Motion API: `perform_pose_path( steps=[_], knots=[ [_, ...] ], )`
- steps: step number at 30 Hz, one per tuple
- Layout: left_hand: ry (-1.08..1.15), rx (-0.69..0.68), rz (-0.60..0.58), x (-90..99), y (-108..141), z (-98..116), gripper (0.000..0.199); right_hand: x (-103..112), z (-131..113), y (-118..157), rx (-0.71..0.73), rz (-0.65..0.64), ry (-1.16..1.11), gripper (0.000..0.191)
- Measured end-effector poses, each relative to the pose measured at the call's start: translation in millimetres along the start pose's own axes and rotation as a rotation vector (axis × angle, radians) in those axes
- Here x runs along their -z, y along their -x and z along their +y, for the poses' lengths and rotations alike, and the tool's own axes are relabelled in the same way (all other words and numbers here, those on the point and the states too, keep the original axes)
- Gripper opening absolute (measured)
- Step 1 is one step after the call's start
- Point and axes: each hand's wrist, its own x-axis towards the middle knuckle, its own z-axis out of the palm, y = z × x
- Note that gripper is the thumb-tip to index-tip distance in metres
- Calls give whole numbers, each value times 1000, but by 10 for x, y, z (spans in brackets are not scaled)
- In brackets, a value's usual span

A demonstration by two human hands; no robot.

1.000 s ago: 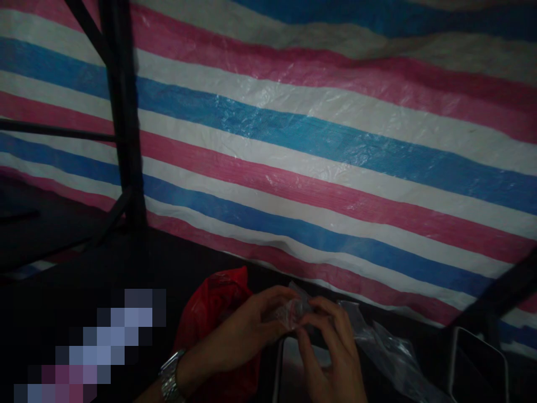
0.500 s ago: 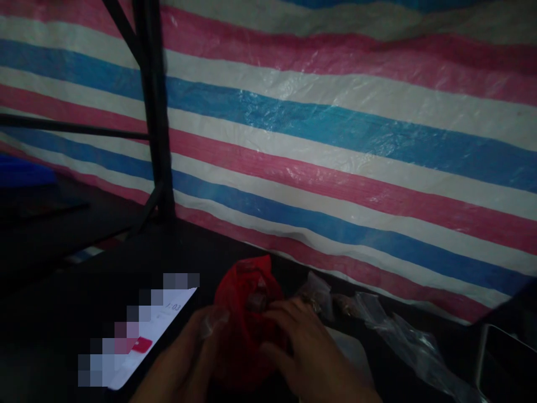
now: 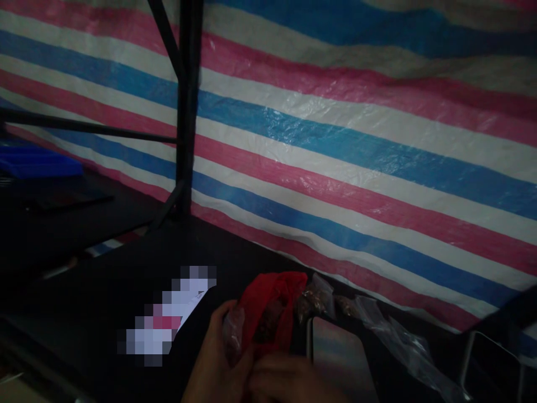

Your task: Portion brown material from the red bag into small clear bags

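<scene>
A red plastic bag (image 3: 268, 291) lies on the dark table with its mouth open, dark contents inside. My left hand (image 3: 222, 355) is at the bag's left side, fingers wrapped round a small clear plastic bag (image 3: 233, 330). Close beside it, at the near edge of the red bag, is my right hand (image 3: 285, 378), blurred, its fingertips hidden. Small clear bags with brownish pieces (image 3: 316, 296) lie just behind and right of the red bag.
A lit phone (image 3: 191, 308) lies on the left. To the right are a pale flat device (image 3: 342, 358), long clear plastic bags (image 3: 403, 347) and a dark framed object (image 3: 489, 369). A metal post (image 3: 187, 112) and blue tray (image 3: 39, 162) stand farther left.
The view has shifted left. My right hand has come out of the red bag and down beside my left hand. The pale device now shows more fully.
</scene>
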Motion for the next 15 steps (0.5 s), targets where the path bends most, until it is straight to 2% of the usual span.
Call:
perform_pose_path(
  steps=[1, 3, 5, 7, 10, 13, 15],
  knots=[
    [42, -5, 1, -15, -16, 35, 74, 171, -25, -67, -50, 12, -8, 25],
    [107, -33, -25, -33, -78, 99, 80, 452, -2, -212, -290, 123, 2, 33],
    [131, -88, -10, -37, -168, 150, 82, 606, 100, -339, -376, 32, 107, 34],
    [82, -157, 56, -31, -254, 185, 78, 650, 226, -421, -408, -69, 134, 36],
    [-40, -233, 235, -42, -284, 176, 67, 635, 327, -443, -431, -163, 123, 31],
    [-155, -244, 368, -113, -170, 78, 71, 637, 280, -377, -430, -217, 98, 34],
    [-295, -257, 371, -170, -85, 1, 72, 651, 215, -325, -409, -265, 72, 44]
  ],
)
